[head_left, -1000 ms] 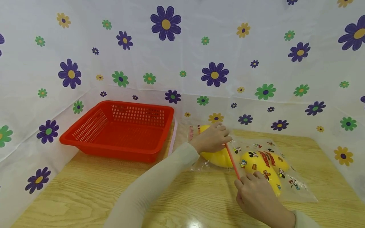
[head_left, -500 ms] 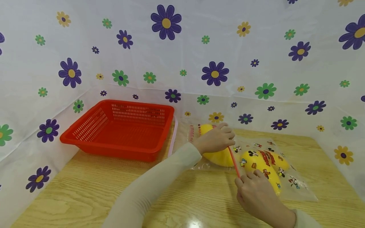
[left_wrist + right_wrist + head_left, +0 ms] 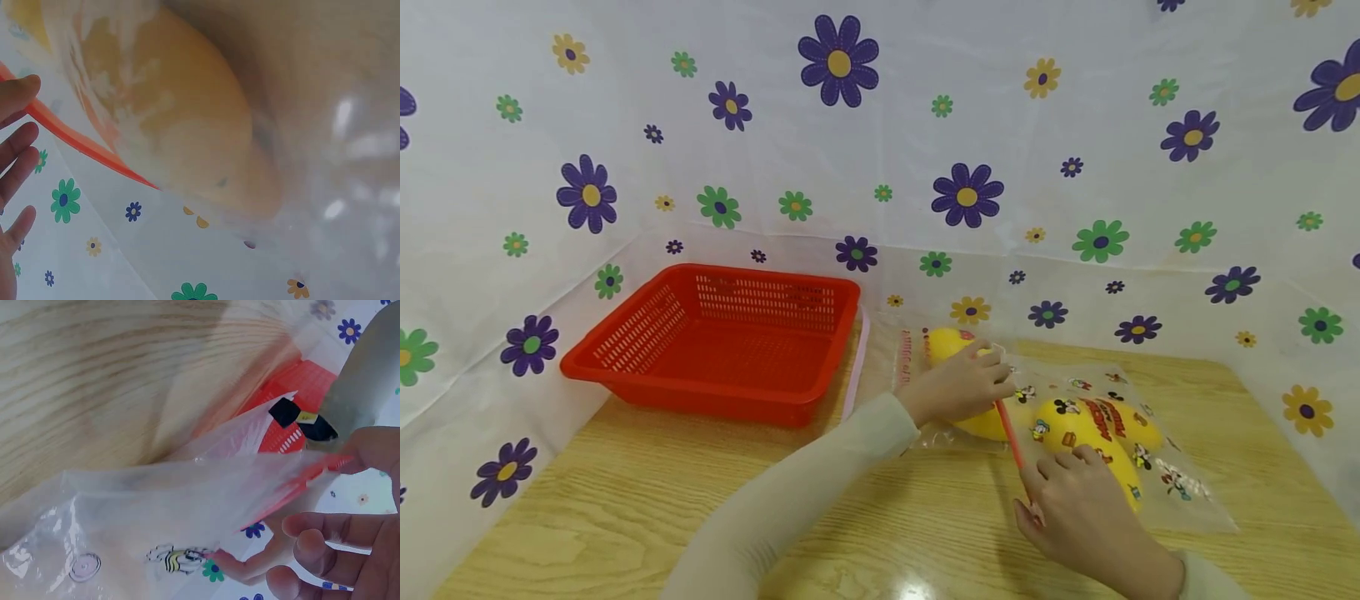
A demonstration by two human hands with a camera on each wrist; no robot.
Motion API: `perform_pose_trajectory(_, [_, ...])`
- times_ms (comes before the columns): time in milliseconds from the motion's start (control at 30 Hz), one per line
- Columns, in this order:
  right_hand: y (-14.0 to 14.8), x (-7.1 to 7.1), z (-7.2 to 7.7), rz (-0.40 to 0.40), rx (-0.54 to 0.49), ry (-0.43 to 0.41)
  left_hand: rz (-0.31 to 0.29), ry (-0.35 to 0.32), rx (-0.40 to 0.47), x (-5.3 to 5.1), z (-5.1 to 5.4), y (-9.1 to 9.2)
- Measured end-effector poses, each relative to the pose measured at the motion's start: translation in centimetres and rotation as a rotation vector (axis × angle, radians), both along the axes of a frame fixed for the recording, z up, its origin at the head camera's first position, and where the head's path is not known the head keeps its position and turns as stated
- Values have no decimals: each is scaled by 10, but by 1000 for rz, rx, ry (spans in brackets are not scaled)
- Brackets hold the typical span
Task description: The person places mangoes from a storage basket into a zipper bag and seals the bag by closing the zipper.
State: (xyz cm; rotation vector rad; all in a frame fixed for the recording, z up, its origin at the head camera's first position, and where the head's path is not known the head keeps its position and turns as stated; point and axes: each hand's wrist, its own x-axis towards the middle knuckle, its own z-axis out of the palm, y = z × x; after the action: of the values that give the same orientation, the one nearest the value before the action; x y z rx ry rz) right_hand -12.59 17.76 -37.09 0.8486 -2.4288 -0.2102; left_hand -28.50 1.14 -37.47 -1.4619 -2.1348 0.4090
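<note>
A clear zip bag [image 3: 1187, 504] with cartoon prints lies on the table at the right, a rounded yellow thing [image 3: 1120, 462] inside it. Its red zip strip [image 3: 1009, 433] runs along the left edge, slightly raised. My left hand [image 3: 958, 385] pinches the far end of that strip; in the left wrist view, thumb and forefinger meet on the red strip [image 3: 81, 145], other fingers apart. At the near end my right hand [image 3: 1078, 512] holds the strip's corner, the thumb against it in the right wrist view and the other fingers [image 3: 328, 531] loosely bent.
Beneath the left hand lies another clear bag [image 3: 905, 358] with a yellow thing [image 3: 943, 340] in it and a lilac strip [image 3: 859, 358] on its left edge. A red plastic basket [image 3: 700, 392] stands at left on the wooden table [image 3: 625, 500]. A flowered curtain [image 3: 895, 150] surrounds the table.
My left hand has shifted slightly left and nearer along the strip's far end. The right hand's thumb has moved outward, and the strip's near corner now shows beside it.
</note>
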Motion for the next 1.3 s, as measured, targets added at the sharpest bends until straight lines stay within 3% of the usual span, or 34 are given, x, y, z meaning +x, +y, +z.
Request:
perform_pose_trajectory(233, [14,-12,10,-7,-86,20,-21,39,-1,4,-4,-3])
perform_pose_trajectory(467, [52,-43,30,-156,-169,-34,-37,74,-14,3,-3,-1])
perform_pose_trajectory(600, [81,-64,34,-238,-249,-162,-35,70,-30,3,-2,-1])
perform_pose_trajectory(767, [117,-89,32,-330,-346,-411,-13,55,-48,5,-1,-2])
perform_pose_trajectory(1000, [155,-124,15,-418,-347,-610,-1,65,-73,6,-1,-2])
perform_pose_trajectory(1300, [185,-144,0,-496,-357,-911,-21,77,-78,5,0,2])
